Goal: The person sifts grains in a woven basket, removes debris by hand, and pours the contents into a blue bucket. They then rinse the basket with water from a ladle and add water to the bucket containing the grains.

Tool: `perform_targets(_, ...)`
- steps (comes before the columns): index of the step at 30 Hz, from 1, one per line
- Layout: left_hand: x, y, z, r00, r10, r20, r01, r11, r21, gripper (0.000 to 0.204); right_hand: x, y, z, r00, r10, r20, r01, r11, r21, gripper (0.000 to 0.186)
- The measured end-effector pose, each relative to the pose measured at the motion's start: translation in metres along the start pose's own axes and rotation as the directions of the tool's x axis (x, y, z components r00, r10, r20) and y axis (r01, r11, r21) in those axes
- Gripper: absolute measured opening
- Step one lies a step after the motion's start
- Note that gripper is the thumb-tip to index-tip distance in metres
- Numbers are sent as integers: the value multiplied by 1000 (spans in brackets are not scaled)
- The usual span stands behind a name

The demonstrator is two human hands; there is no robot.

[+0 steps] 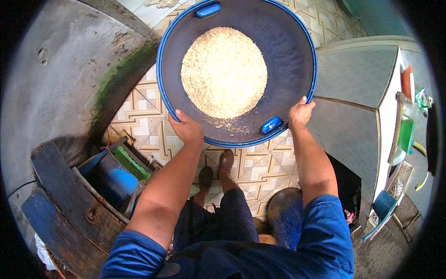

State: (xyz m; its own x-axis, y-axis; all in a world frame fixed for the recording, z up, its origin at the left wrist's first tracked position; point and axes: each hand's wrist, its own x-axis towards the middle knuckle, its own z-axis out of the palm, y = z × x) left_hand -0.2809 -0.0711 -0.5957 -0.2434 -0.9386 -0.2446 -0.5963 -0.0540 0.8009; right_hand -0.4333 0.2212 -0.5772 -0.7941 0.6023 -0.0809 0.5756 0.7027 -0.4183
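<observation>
I hold a large round tub (288, 56) with a dark inside and a blue rim out in front of me. A round mound of pale, small grains or flakes (224, 69) fills its middle, with loose bits scattered toward the near side. My left hand (186, 125) grips the rim at the lower left. My right hand (300, 113) grips it at the lower right, just beside a blue handle (271, 125). A second blue handle (208, 10) is on the far side.
Patterned tile floor (255, 165) lies under my feet. A mossy concrete wall (69, 60) is on the left, above wooden boards (60, 195) and blue and green containers (111, 172). A tiled counter (353, 79) with assorted items stands right. A dark blue round object (283, 214) is behind my right arm.
</observation>
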Motion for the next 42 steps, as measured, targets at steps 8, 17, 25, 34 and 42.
perform_targets(8, -4, -10, -3, 999, 31, 30, -27, 990, -139, 41, -3, 5, -3, 1000, -5, 18, 4, 1000, 8, 38)
perform_targets(17, -7, -2, -7, 993, 74, 92, -48, 965, -260, 60, 2, 24, 8, 994, -106, 18, 106, 994, 16, 32)
perform_targets(25, 4, -17, -15, 987, 84, 140, -103, 986, 134, 63, 17, 47, 24, 961, -242, 135, 266, 941, -209, 45)
perform_targets(34, 38, -66, -80, 931, 297, 213, -357, 860, 364, 65, -116, 111, -11, 972, -160, 171, 146, 985, 91, 50)
perform_targets(42, 22, -140, -165, 854, 379, 357, -511, 741, 436, 64, -270, 247, -51, 967, -129, 220, 89, 979, 182, 39)
